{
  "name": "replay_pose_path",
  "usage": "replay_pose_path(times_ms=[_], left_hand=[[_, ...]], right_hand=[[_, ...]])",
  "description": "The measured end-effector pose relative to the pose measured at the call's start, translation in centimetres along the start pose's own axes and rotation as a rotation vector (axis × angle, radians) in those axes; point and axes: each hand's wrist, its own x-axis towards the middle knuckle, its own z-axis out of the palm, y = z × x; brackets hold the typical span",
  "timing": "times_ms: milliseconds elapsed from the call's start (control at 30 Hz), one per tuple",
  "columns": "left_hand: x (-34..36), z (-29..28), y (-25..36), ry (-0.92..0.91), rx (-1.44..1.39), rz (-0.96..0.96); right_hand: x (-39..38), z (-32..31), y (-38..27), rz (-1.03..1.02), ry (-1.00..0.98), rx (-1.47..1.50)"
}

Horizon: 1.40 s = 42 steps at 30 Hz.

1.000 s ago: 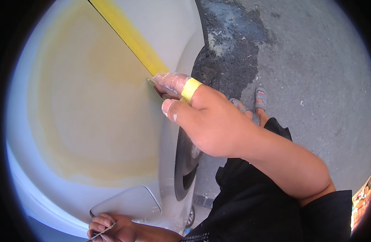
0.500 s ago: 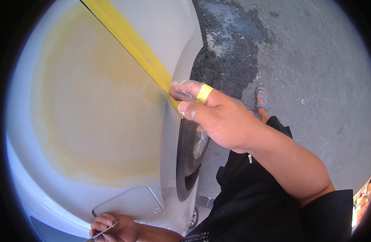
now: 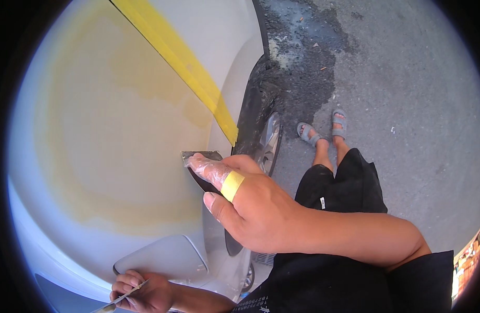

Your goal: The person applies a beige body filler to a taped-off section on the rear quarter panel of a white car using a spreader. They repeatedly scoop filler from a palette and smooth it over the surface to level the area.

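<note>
My right hand (image 3: 255, 203) is closed on a thin dark flat blade (image 3: 200, 180), which looks like a filler spreader. Clear film wraps its fingers, with a yellow band round them. The blade's edge is at the white car panel (image 3: 109, 141), just below the end of the yellow masking tape (image 3: 182, 65); I cannot tell if it touches. A broad dull patch with yellowish edges covers the panel. At the lower left, my left hand (image 3: 151, 295) grips a thin flat plate (image 3: 111, 305), seen nearly edge-on, beside a rounded flap (image 3: 164, 255) in the bodywork.
A car wheel (image 3: 269, 138) sits under the dark arch right of the panel. Beyond it stretches grey pavement (image 3: 417, 104) with a dark wet stain (image 3: 307, 57). My sandalled feet (image 3: 323, 130) stand near the wheel. A floor drain (image 3: 264, 259) lies low by the car.
My right hand has left the lower end of the tape and moved down and left over the panel. The dark blade now shows in it. My left hand has barely moved.
</note>
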Motion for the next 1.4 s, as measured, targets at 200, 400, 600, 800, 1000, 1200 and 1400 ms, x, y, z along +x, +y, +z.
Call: replay_pose_path(times_ms=[200,400,600,800,1000,1200,1400], left_hand=[[0.2,-0.5,-0.3,-0.043,-0.009,-0.030],[0.0,-0.4,-0.3,-0.054,-0.024,-0.010],[0.1,-0.4,0.1,-0.019,0.015,0.000],[0.1,-0.5,-0.3,-0.062,-0.039,-0.012],[-0.1,-0.6,-0.5,-0.028,-0.028,0.003],[0.2,-0.7,-0.3,-0.071,-0.064,-0.006],[0.0,-0.5,0.0,-0.026,-0.015,-0.034]], right_hand=[[-0.5,-2.5,0.0,0.017,-0.013,0.052],[2.1,-2.6,-1.4,0.056,0.028,-0.029],[0.2,1.1,0.4,-0.151,0.099,-0.144],[-1.5,-0.3,0.7,-0.113,-0.008,-0.029],[3.0,-3.3,0.2,-0.046,0.057,-0.062],[0.1,0.3,0.6,-0.212,0.053,-0.189],[0.3,-3.1,0.8,-0.003,-0.019,0.031]])
